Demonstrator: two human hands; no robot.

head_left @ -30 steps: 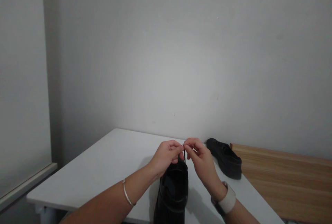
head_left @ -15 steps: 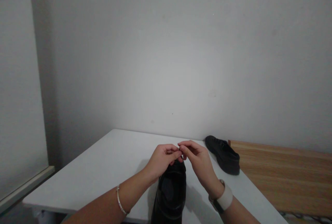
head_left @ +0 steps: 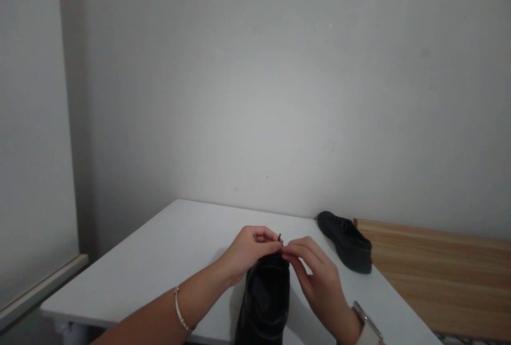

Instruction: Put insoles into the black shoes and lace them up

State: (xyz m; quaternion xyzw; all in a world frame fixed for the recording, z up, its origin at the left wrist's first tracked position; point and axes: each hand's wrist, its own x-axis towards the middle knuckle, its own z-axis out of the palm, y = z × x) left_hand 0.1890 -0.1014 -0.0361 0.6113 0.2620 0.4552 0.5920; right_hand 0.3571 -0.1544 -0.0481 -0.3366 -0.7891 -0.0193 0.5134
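A black shoe (head_left: 264, 302) stands on the white table (head_left: 167, 260) right in front of me, its opening toward me. My left hand (head_left: 249, 252) is closed in a pinch over the shoe's far end, and a short black lace tip sticks up from its fingers. My right hand (head_left: 319, 281) is beside it, fingers curled and fingertips meeting the left hand's at the lace. A thin bracelet is on my left wrist and a watch with a pale strap on my right.
A second black shoe (head_left: 347, 241) lies on the table's far right, by the wall. A wooden surface (head_left: 439, 276) adjoins the table on the right. A grey wall stands close behind, and a ledge (head_left: 40, 289) runs at the left.
Both hands have dropped from above the shoe down to its far end. The stretch of lace that hung between them is now only a short tip above my left fingers.
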